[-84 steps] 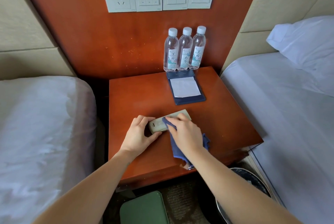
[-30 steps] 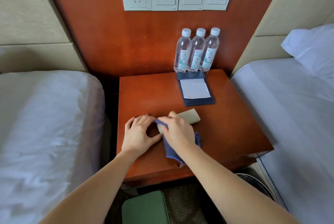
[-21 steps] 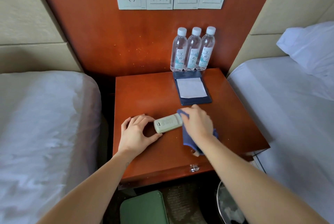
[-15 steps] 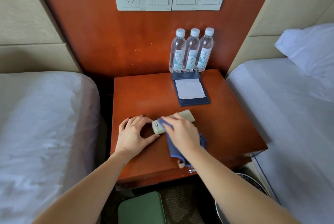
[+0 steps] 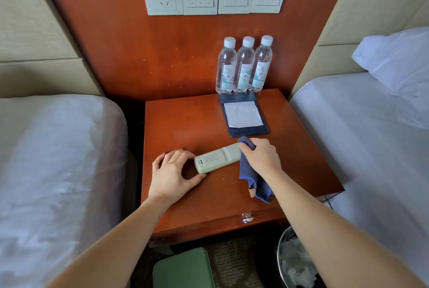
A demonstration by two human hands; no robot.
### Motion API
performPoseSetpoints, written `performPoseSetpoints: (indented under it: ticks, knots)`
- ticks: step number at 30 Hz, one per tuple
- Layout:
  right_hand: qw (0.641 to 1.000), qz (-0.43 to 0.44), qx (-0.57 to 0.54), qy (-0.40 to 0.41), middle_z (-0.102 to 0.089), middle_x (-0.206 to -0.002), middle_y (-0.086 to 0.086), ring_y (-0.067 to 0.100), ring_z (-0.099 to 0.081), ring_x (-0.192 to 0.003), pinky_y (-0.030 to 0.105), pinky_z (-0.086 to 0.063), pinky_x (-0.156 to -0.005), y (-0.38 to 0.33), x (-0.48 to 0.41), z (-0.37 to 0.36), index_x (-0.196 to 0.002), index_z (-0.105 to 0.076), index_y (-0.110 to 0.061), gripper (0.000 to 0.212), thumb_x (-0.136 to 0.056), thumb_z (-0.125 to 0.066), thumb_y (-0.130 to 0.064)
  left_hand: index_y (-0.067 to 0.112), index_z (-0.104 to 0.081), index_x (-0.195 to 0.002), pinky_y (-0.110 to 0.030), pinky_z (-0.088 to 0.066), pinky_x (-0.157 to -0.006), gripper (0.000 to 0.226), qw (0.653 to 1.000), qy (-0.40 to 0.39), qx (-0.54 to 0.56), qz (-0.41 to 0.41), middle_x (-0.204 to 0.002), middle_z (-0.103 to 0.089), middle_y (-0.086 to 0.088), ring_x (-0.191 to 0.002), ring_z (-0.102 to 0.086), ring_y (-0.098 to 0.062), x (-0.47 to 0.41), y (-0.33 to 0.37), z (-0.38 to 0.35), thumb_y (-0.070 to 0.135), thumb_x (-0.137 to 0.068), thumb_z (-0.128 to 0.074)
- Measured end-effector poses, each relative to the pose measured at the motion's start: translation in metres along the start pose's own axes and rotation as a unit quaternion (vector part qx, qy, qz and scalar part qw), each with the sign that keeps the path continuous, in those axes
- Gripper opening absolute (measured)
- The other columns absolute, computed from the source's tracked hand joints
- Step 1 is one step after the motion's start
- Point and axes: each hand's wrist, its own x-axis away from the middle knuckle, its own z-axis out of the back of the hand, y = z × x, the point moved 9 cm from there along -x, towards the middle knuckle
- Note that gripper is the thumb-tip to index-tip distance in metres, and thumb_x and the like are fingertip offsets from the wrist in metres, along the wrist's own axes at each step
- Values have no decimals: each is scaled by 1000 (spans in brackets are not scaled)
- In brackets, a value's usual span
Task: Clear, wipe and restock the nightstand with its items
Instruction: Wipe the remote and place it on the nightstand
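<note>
Both hands grip: left hand [image 5: 173, 171] fingers curl round the seemingly light, stiff cream plastic remote [image 5: 218, 158] at nine o'clock; right hand [image 5: 262, 156] pinches limp blue cloth [image 5: 254, 182].

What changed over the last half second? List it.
The right hand, gripping the blue cloth, slid along the remote from the end by the left hand to the far end. The left hand still holds its end; remote, water bottles and notepad stayed put.
</note>
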Motion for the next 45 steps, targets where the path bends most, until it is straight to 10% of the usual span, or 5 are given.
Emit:
performPoseSetpoints:
  ticks: [16, 24, 45]
  knots:
    - [993, 31, 86, 76, -52, -95, 2, 25, -60, -88, 30, -38, -63, -2, 19, 7, -107, -61, -17, 33, -91, -62, -46, 49, -47, -111, -36, -7, -118, 55, 996, -50, 79, -2, -108, -55, 35, -123, -38, 15, 1, 3, -1, 84, -69, -49]
    - [973, 188, 58, 123, -50, -95, 1, 13, -56, -77, 25, -47, -57, -49, 36, 3, -121, -65, -22, 29, -95, -58, -32, 34, -48, -112, -34, -53, -92, 48, 975, 1, 223, 6, -115, -58, 13, -105, -60, -2, 2, -3, 9, 5, -82, -72]
    - [950, 223, 117, 185, -55, -86, 5, 17, -59, -69, 25, -49, -44, -56, 55, -8, -110, -71, -18, 25, -85, -73, -21, 28, -53, -114, -16, -48, -93, 42, 965, 0, 259, 46, -111, -65, 19, -104, -62, 3, 1, -11, 9, 17, -81, -77]
